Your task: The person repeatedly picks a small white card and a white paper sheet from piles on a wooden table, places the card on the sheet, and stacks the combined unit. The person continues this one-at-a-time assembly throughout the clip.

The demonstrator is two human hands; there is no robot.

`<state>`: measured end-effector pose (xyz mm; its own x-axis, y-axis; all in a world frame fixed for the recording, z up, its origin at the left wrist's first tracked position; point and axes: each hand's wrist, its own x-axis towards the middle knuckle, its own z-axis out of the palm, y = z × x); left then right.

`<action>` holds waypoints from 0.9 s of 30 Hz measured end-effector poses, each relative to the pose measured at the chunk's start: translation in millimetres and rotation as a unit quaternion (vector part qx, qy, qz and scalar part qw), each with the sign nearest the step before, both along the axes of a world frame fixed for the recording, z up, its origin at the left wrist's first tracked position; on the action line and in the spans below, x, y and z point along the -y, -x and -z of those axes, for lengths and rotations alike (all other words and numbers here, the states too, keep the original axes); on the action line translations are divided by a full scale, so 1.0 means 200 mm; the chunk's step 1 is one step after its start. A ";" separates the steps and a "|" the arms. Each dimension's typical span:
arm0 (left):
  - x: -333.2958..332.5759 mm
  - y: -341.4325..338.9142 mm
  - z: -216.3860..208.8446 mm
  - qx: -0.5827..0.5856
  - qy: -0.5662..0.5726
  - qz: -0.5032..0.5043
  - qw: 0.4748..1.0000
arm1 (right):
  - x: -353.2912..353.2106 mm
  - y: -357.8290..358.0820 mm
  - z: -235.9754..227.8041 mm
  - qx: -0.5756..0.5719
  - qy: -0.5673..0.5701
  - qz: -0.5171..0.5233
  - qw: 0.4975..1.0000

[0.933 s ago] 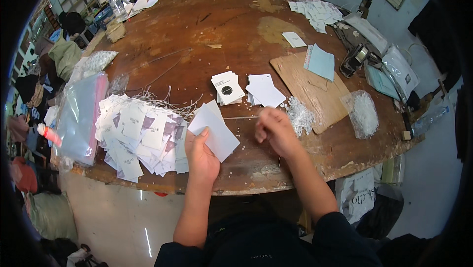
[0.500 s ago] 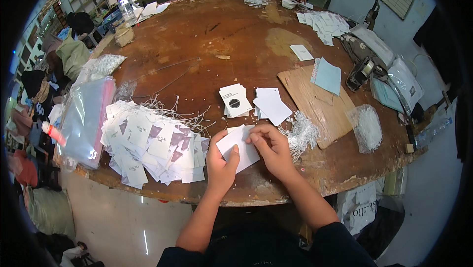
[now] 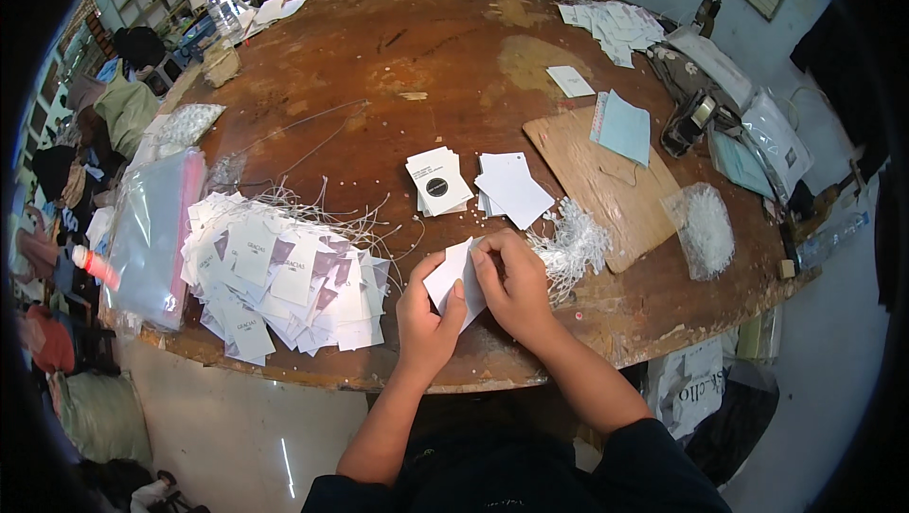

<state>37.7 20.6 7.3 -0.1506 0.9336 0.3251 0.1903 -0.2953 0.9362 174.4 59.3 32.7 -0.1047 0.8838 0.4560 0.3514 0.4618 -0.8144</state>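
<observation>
1. Left hand [image 3: 431,319] has a firm-looking grip on the white card [image 3: 450,276], thumb on the near face, fingers tucked behind. Could be more than one layer; I can't tell.
2. Right hand [image 3: 514,286] is pinched at the card's upper right edge. Whether there's string between those fingertips, no clue, they block the view.
3. The card is up off the desk [image 3: 454,68], between both hands, near its front edge. The printed stack [image 3: 440,182] and blank stack [image 3: 513,186] sit just beyond.
4. Biggest risk imo: bending. It already looks angled along the middle, so too much thumb pressure while the other hand pulls could crease it.
5. If it is layered, a loose left thumb could let the layers slide out of line.
6. Snag hazard: the tag pile [image 3: 284,276] has loose strings [image 3: 327,203] straggling toward the left hand. A careless sweep could hook one.
7. Same deal on the right: the string bundle [image 3: 578,243] is just beside that hand, so an elbow-out move might tangle it.
</observation>
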 end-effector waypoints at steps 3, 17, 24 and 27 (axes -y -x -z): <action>-0.01 0.01 -0.01 -0.118 -0.098 -0.012 0.988 | 0.00 -0.01 -0.01 -0.001 -0.005 -0.007 1.000; 0.03 -0.06 -0.02 -0.074 -0.100 -0.019 0.992 | 0.03 -0.01 0.00 -0.063 -0.031 0.032 0.997; 0.02 -0.06 0.03 -0.066 -0.103 -0.016 0.992 | 0.03 -0.01 0.00 -0.055 -0.043 0.039 0.997; 0.02 -0.07 0.03 -0.088 -0.110 -0.014 0.990 | 0.02 -0.02 0.01 -0.034 -0.059 0.043 0.997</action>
